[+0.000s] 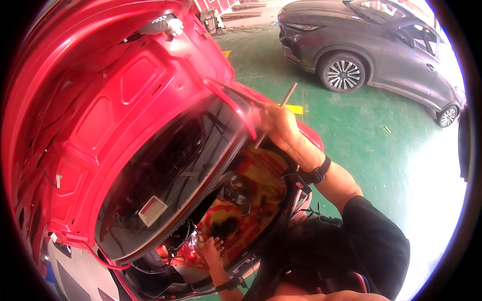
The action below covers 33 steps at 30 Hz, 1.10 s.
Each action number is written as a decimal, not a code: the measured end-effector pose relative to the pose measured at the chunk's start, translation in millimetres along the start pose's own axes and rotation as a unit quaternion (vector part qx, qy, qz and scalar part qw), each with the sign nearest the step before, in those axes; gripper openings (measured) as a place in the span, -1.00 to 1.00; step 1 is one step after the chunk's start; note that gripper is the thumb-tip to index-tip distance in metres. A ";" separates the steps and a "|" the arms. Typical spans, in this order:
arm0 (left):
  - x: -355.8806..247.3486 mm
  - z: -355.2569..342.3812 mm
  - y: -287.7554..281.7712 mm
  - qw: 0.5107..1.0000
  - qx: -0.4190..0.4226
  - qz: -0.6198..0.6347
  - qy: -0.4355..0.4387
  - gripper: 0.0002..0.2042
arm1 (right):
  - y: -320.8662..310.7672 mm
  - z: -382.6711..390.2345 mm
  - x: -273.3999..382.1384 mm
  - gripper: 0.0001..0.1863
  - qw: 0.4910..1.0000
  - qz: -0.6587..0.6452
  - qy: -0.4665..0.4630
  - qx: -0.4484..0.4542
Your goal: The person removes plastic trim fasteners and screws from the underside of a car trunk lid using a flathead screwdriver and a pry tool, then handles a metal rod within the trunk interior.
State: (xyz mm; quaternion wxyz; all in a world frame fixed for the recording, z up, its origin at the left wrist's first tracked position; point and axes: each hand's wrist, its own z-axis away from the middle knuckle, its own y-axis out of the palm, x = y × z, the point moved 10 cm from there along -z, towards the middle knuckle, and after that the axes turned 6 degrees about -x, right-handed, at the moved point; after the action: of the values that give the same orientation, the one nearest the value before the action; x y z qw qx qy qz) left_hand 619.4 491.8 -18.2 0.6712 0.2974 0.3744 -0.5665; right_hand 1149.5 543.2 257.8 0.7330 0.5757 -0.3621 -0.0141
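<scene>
My right hand (281,126), a little blurred, is closed around a thin brownish rod (287,94) whose ends stick out on both sides of the fist. It is right beside the red edge of the raised car lid (135,78), which has a dark glass pane (165,180). Lower down, my left hand (213,248) reaches into the car's rear compartment with its fingers apart and nothing visible in it. Beside that hand are dark wiring and small parts (188,233). A red and yellow patterned cover (256,173) lines the compartment, with a dark tool-like object (236,193) lying on it.
A grey car (371,55) stands on the green floor (351,130) at the far right. Yellow marks (295,109) lie on the floor behind my right hand. Loose cables hang near the compartment's edge. A silvery part (170,25) is on the lid's top corner.
</scene>
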 end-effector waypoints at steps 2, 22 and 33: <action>1.0 -1.2 1.1 1.000 0.002 -0.005 0.002 -0.75 | 0.2 0.0 0.1 -0.91 1.000 0.003 -0.003 -0.003; 0.8 -0.5 11.2 1.000 0.014 -0.015 0.004 -0.73 | 14.3 5.7 -31.5 -0.94 0.947 -0.271 0.169 -0.019; -70.7 -4.7 76.1 0.988 0.087 -0.063 0.111 -0.64 | 67.5 29.0 23.3 -0.82 0.913 0.397 -0.084 0.033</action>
State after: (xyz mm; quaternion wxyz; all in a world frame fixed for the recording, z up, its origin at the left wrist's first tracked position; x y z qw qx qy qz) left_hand 688.0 547.4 36.7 0.5600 0.3909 0.4141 -0.6018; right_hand 1124.1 531.6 329.6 0.6258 0.4048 -0.6213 0.2418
